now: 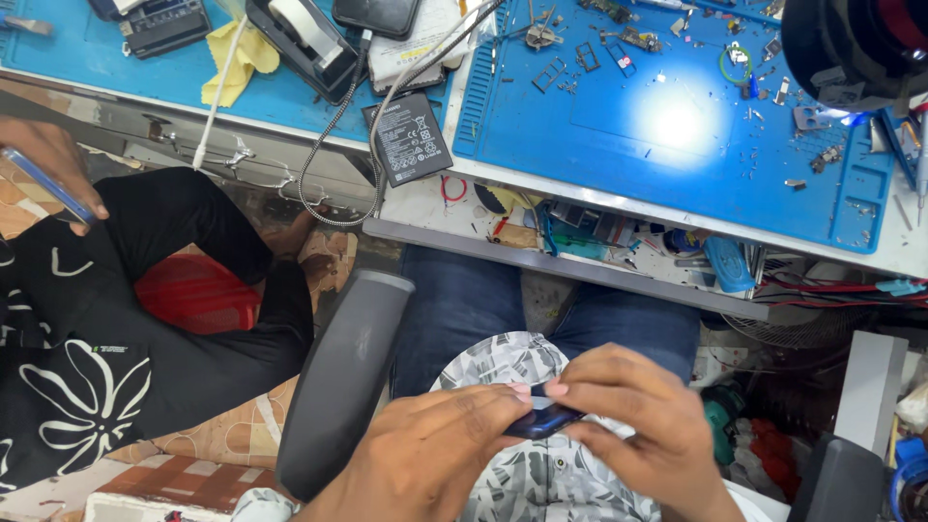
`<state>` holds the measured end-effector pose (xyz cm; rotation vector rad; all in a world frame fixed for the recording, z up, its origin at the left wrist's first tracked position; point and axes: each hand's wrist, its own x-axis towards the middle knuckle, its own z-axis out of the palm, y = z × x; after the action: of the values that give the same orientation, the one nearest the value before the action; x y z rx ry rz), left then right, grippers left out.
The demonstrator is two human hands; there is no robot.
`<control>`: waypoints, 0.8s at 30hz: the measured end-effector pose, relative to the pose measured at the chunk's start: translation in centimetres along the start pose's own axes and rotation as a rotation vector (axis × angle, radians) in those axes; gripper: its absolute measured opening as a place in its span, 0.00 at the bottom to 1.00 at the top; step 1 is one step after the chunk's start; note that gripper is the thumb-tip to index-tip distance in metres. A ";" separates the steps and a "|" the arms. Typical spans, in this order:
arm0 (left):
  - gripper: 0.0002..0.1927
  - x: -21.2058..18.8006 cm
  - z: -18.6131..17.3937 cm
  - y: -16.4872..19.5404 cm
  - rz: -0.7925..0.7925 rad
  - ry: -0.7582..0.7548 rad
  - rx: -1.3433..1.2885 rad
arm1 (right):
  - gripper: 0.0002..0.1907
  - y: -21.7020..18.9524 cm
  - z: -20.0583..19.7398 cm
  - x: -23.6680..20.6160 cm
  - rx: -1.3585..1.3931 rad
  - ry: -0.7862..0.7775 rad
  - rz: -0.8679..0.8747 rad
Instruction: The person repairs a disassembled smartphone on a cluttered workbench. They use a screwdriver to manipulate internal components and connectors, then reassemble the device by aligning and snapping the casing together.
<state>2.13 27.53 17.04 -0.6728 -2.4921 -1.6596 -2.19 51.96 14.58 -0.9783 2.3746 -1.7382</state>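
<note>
**Two hands work at the edge of a small dark phone held over the lap**

A small dark blue phone [543, 421] sits low in the frame, held above the person's lap, well clear of the worktop. The left hand [435, 459] cups it from below and from the left, its fingers closed around the body. The right hand [628, 425] comes in from the right, fingers pinched narrow on the upper edge, where a thin pale sliver shows between the fingertips; what that sliver is cannot be told. Most of the phone is hidden by the two hands, so whether it is opened or still sealed cannot be told.

Judging by this, the work looks to be in its handling stage, not finished: the phone is still in hand rather than laid on the blue mat [677, 126], whose brightly lit middle is bare.

Beneath the hands are a grey patterned shirt and blue jeans [454, 309]. A grey chair armrest [343, 377] slants up to the left.

Further out, on the worktop, a flat black battery [410, 138] lies at the near edge beside a braided cable [333, 135]. Small metal frames, screws and parts are scattered along the top and right of the mat. An open drawer [619, 242] below holds tools and oddments.

At far left, another person in black clothing sits, one hand [43, 164] holding a thin blue-edged device.
</note>
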 end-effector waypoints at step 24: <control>0.13 0.2 0.8 -0.1 -0.224 0.103 -0.094 | 0.15 -1.2 0.3 0.5 -0.092 0.156 0.074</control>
<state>2.03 28.30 16.72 -0.3152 -2.5072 -1.8423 -1.92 51.25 15.72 -0.7791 2.5704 -1.7541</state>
